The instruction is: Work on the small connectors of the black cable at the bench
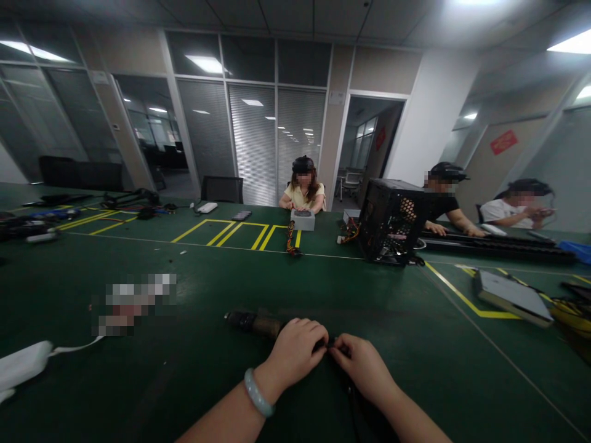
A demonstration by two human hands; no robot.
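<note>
An electric screwdriver (pixel 253 323) with a black nose and a brownish body lies on the green table, its tip toward the left. My left hand (pixel 298 351), with a pale bracelet on the wrist, is closed over its rear end and hides that part. Right beside it, my right hand (pixel 362 363) is closed in a pinch on a thin black cable (pixel 349 389), which runs down toward me. The fingertips of both hands nearly meet around a small dark piece, and the exact joint between tool and cable is hidden.
A black computer case (pixel 392 224) stands beyond my right hand. A power supply (pixel 303 219) with bundled wires sits before a person across the table. A flat grey device (pixel 512 296) lies at right, a white power strip (pixel 25 364) at left. Two other people work at far right.
</note>
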